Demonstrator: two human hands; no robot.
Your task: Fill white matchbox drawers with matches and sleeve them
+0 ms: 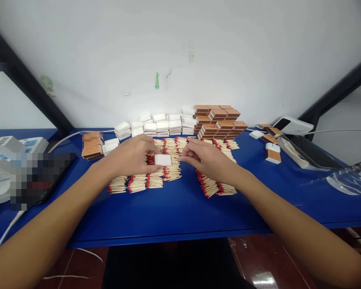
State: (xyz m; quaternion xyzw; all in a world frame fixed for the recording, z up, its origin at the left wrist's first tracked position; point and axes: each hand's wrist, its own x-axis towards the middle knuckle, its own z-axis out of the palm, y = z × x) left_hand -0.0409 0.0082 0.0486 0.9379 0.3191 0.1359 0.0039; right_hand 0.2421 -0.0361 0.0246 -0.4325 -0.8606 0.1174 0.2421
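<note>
My left hand (135,154) is closed on a small white matchbox tray (163,160), pinched at its left end between thumb and fingers. Just right of it, my right hand (204,158) has its thumb and fingertips pressed together; what they hold, if anything, is too small to make out. Under and around both hands lie rows of red-tipped matches (172,173) in small bundles. More match bundles (209,185) lie beneath my right wrist, partly hidden by it.
Stacked white trays (162,127) and brown matchboxes (219,120) line the wall. Brown boxes (92,145) stand at left beside a black device (54,176) and a power strip (33,146). Loose matchboxes (272,154) and a white device (295,124) lie at right on the blue table (168,216).
</note>
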